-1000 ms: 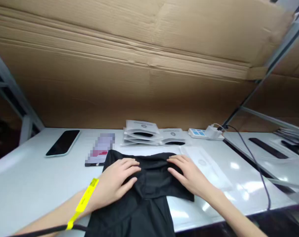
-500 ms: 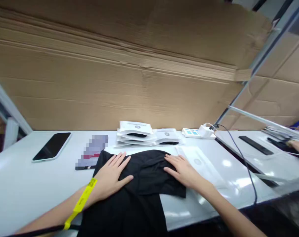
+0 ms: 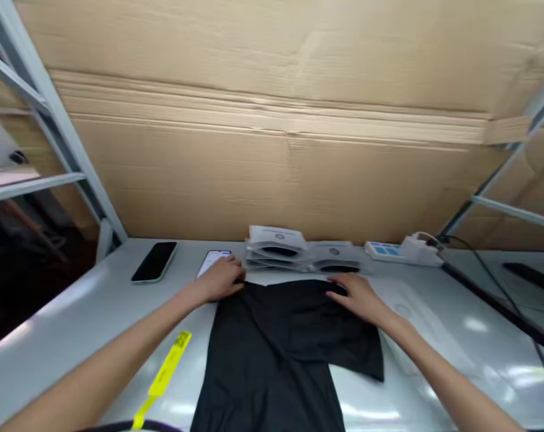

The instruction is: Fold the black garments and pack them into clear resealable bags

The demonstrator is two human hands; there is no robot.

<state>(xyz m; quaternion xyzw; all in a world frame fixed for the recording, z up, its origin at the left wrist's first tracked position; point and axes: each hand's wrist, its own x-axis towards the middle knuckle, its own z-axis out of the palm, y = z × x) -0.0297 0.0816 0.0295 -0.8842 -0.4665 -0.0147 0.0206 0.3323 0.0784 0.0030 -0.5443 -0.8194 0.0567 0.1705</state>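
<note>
A black garment (image 3: 272,354) lies spread on the pale tabletop, one part of it fanned out to the right and its lower end running out of view. At its upper left corner is my left hand (image 3: 221,278), fingers curled in and closed on the cloth; the fingertips are partly hidden. My right hand (image 3: 359,297) rests on the garment's upper right edge, fingers stretched and thumb apart, with black cloth showing between them. Just beyond my left hand, a phone with a lit screen (image 3: 212,259) is partly covered by it. A yellow tag (image 3: 168,366) hangs below my left forearm.
White packets (image 3: 278,240) are stacked at the back against the cardboard wall (image 3: 218,180). A dark-screened phone (image 3: 155,262) lies at the left. A power strip (image 3: 384,251) with a white plug and a dark cable (image 3: 501,288) is at the right. Metal posts (image 3: 60,120) flank the table.
The view has swung left. My left hand has gone from lying flat on the garment to curling at its upper left corner. My right hand has shifted to the upper edge.
</note>
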